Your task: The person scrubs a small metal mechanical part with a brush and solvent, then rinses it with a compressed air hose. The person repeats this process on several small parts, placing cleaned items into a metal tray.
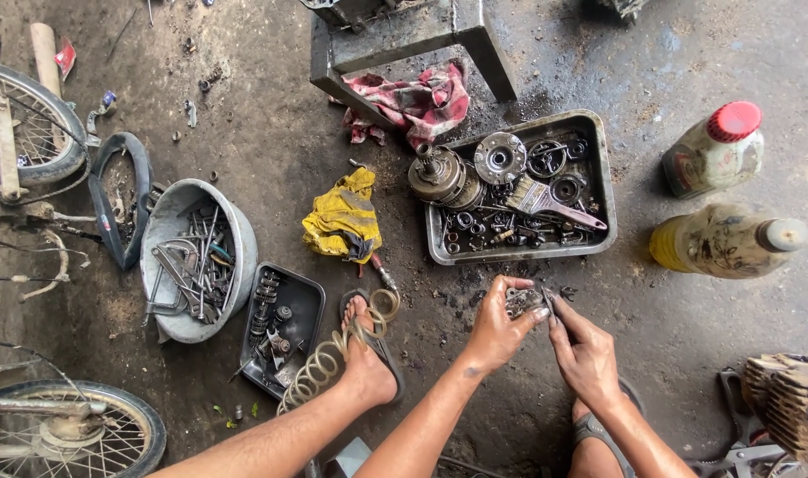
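Low in the centre of the frame, the left hand (497,323) is clamped around a small metal part (521,301), and the right hand (585,350) pinches a thin tool (547,305) against it, just below the parts tray (519,254)

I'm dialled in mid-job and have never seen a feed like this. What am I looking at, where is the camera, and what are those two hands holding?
There is one picture, from a camera on the person's head, looking down at a grimy workshop floor. No machine: two bare hands do the work. The left hand grips a small dark metal part; the right hand presses a thin dark tool against it. What kind of tool is too small to tell. Just beyond lies a metal tray of oily engine parts with a paintbrush. At left are a round basin of wrenches and a small black tray of bits. At right lie two dirty bottles, one red-capped. Sandalled feet show below.
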